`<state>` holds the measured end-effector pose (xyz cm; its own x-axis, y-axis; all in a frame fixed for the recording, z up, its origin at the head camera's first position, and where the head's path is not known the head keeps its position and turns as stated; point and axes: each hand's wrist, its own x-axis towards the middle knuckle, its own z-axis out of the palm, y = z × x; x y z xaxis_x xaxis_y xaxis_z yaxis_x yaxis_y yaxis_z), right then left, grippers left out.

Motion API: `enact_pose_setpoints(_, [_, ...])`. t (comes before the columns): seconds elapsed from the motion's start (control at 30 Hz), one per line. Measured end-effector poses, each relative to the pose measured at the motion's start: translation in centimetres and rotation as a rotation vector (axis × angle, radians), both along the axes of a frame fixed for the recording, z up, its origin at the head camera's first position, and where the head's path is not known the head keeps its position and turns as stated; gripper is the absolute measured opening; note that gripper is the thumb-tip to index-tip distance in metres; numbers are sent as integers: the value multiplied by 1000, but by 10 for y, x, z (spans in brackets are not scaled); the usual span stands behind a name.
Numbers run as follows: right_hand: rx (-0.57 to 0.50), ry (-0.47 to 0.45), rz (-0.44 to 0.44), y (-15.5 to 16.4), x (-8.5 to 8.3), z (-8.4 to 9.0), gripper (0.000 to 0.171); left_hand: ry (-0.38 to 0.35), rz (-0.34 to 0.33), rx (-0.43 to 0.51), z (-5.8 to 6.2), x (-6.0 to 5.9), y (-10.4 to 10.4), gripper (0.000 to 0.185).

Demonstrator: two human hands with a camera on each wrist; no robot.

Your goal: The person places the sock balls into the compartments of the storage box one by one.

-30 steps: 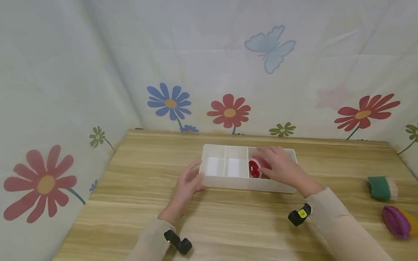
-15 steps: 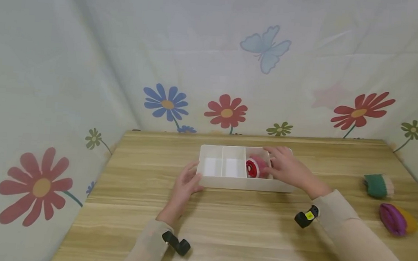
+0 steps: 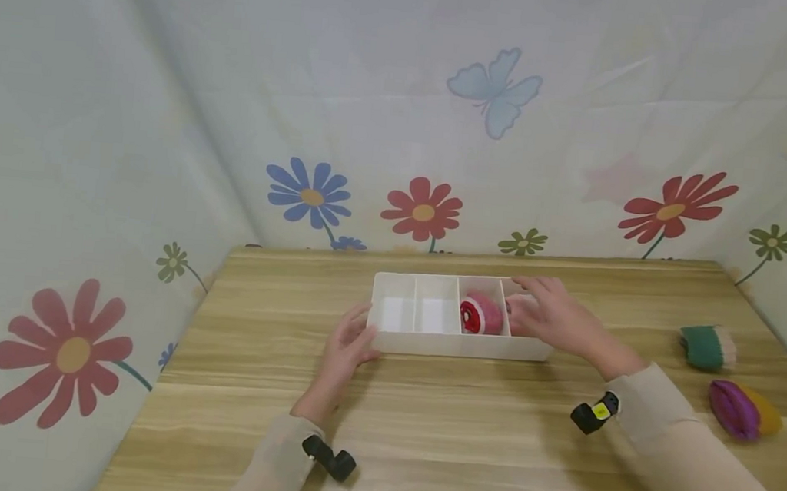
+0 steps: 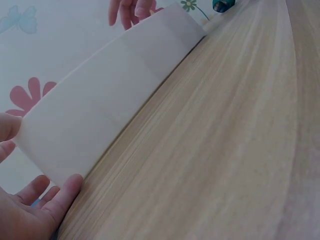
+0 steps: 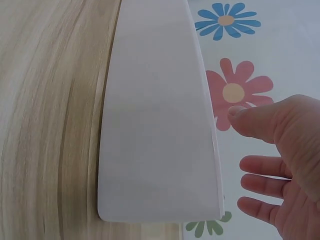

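A white divided tray [image 3: 427, 344] stands on the wooden table. A red and pink rolled sock [image 3: 480, 314] lies in its third compartment from the left. My right hand [image 3: 546, 311] hovers over the rightmost compartment, just right of the roll, fingers relaxed and holding nothing; the right wrist view shows the right hand [image 5: 275, 165] spread above the tray's wall [image 5: 155, 125]. My left hand [image 3: 351, 341] rests with straight fingers against the tray's left end, and in the left wrist view the left hand [image 4: 35, 200] touches the tray's corner [image 4: 60, 150].
A green and beige rolled sock [image 3: 707, 346] and a purple and yellow one [image 3: 741, 409] lie at the table's right side. Flowered cloth walls close in the left, back and right. The two left compartments [image 3: 416, 314] hold nothing.
My right hand has let go of the red and pink roll and slid right, off it. The roll now lies uncovered in its compartment. The left hand stays at the tray's end.
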<state>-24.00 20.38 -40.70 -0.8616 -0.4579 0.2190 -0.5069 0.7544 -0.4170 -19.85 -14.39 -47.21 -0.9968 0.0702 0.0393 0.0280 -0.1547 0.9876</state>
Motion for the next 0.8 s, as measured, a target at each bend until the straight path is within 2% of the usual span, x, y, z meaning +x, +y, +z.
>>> enact_pose_setpoints(0.5, [32,-32,-45,21,9,2,60,-2,4,4,-3,-1,0,49])
enact_pose_setpoints(0.8, [16,35,-29,35,15,2,59,-7,9,-7,-3,-2,1,48])
